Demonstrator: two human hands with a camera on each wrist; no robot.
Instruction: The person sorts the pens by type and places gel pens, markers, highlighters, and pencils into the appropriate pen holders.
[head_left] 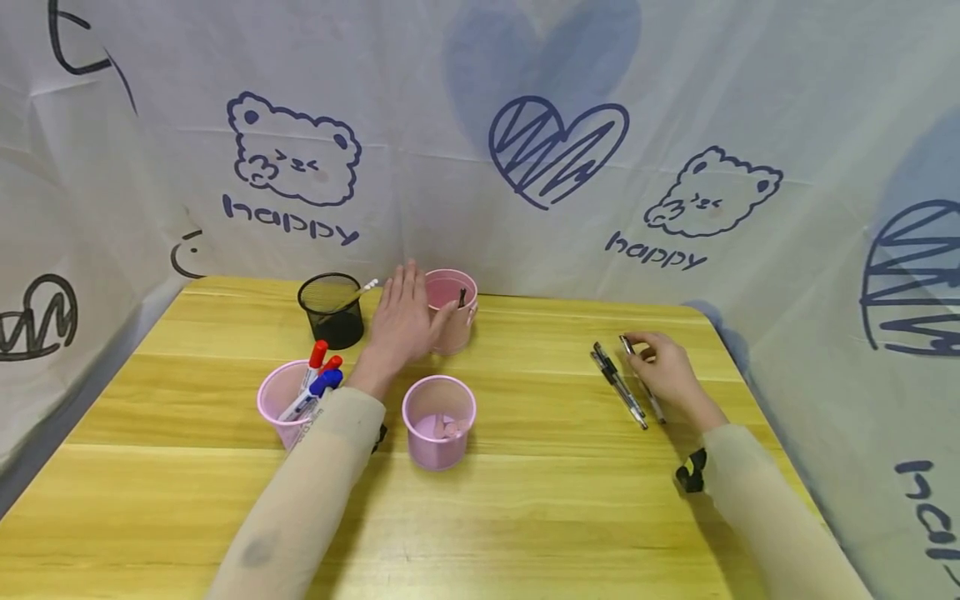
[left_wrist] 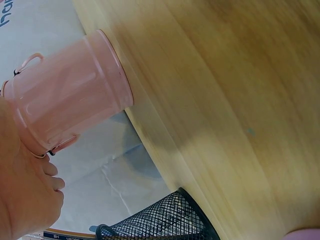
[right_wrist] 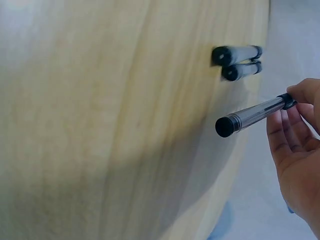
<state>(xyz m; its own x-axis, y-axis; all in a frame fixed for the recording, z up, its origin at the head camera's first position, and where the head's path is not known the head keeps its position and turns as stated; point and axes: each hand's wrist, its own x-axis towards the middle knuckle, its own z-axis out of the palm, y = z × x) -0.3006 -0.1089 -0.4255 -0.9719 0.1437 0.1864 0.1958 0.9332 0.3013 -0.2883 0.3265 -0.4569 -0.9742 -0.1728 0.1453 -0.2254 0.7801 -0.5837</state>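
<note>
My right hand (head_left: 670, 375) pinches a clear gel pen (right_wrist: 257, 115) near its black cap, between thumb and fingertips. The pen slants, with its other end toward the table. Just left of it lie two more black-capped pens (head_left: 618, 385), side by side. My left hand (head_left: 401, 323) is at the back of the table with straight fingers, its thumb at the rim of a pink metal bucket (left_wrist: 70, 92). A short dark item (head_left: 462, 297) sticks up inside that bucket. Left of the hand stands a black mesh pen holder (head_left: 344, 327) with a pencil (head_left: 365, 289) in it.
A pink cup (head_left: 273, 398) with red- and blue-capped markers (head_left: 318, 383) stands under my left forearm. Nearer the middle, another pink cup (head_left: 438, 450) holds small pink pieces (head_left: 448, 427). A printed white cloth (head_left: 427, 192) hangs behind the wooden table (head_left: 540, 500).
</note>
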